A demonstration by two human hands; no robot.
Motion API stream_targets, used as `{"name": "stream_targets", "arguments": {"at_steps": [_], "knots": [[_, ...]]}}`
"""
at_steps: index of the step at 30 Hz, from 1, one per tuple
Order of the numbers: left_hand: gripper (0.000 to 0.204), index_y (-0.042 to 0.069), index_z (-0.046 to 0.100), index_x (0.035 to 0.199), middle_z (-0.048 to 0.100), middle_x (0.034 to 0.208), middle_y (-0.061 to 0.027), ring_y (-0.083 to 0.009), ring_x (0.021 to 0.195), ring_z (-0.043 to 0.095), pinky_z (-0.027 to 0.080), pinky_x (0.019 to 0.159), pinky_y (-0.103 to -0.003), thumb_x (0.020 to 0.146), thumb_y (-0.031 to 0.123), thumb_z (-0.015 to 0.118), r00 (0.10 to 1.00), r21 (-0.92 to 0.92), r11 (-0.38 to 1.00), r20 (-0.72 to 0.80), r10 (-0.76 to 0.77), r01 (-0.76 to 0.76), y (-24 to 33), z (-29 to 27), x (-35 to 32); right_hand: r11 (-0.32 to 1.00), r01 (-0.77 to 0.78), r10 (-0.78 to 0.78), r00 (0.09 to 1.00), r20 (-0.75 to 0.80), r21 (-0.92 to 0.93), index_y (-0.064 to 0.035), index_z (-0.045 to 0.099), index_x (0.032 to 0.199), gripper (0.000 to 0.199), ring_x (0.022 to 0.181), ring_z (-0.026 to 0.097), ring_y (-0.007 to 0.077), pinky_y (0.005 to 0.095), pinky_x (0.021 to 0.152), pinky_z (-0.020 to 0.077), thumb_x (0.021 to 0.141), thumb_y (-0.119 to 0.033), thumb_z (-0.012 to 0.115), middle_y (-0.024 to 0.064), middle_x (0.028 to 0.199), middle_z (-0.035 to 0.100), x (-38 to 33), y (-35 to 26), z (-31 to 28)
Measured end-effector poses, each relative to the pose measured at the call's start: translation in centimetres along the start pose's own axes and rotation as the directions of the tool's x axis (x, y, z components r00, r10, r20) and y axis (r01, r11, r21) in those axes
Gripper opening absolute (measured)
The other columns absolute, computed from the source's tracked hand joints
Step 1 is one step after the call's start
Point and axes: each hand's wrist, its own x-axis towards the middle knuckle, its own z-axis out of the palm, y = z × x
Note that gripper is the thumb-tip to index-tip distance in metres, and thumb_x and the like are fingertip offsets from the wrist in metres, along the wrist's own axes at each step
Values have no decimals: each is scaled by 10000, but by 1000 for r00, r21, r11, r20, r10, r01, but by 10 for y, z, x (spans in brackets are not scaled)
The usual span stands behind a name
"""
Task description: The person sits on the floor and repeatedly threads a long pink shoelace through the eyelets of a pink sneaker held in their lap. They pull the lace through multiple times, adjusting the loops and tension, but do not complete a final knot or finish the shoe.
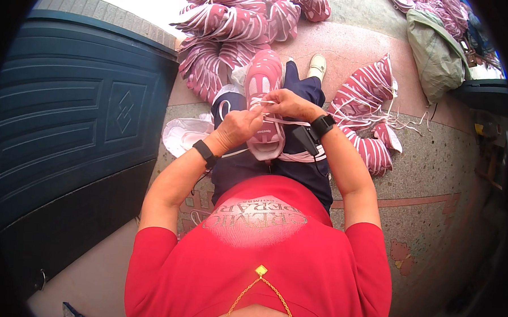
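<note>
A pink shoe upper (265, 79) rests on my lap, its toe pointing away from me and its tongue end nearest me. My left hand (238, 127) is closed at the left edge of the lacing, fingers pinched on the white shoelace (289, 122). From the right, my right hand (291, 105) bends over the eyelets and pinches the same lace. One lace end runs out rightward below that hand; a loop shows left of the upper. The exact grip of the fingertips is partly hidden.
Stacks of pink shoe uppers (231, 22) lie ahead on the floor. More uppers with trailing laces (363, 95) lie at right. A pale upper (181, 134) sits by my left leg. A dark blue door (80, 111) stands at left, a greenish sack (434, 56) at far right.
</note>
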Motion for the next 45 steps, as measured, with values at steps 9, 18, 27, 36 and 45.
{"name": "stream_targets", "arguments": {"at_steps": [9,18,27,36,45], "knots": [[226,23,541,992,612,1025,-174,-278,711,633,502,562,-350,781,73,603,986,-99,981,7,-168,168,-4,1,4,985,60,-28,982,188,-164,9,610,1063,281,845,558,77,242,765,452,831,-129,686,6,937,645,2,-15,-14],[283,1,624,1089,636,773,-64,-181,665,614,485,588,-294,892,198,574,537,-608,155,519,-664,779,-5,6,33,819,45,27,993,-117,572,-45,560,1066,288,752,589,62,176,637,456,811,-70,692,6,903,625,-26,14,5],[232,-2,575,986,587,679,-175,-351,626,607,471,561,-412,808,145,599,817,-347,741,211,-536,575,-8,25,52,847,140,-17,972,-236,513,-58,556,1025,276,662,523,20,152,576,407,789,-77,697,-25,834,592,-31,9,8],[180,55,556,942,545,650,-62,-160,447,433,316,396,-297,849,204,598,478,-619,-32,637,-605,785,-12,-23,51,852,332,-503,730,-463,-404,-13,553,937,168,720,599,168,267,640,476,805,-49,650,65,783,589,-25,-3,39],[152,92,650,825,490,535,55,-10,395,337,188,355,-181,848,242,654,248,-378,-337,895,-371,862,-16,-28,28,768,356,-600,691,-403,-533,-5,540,994,229,783,656,281,330,678,509,782,0,625,159,836,629,-33,-2,52]]}}
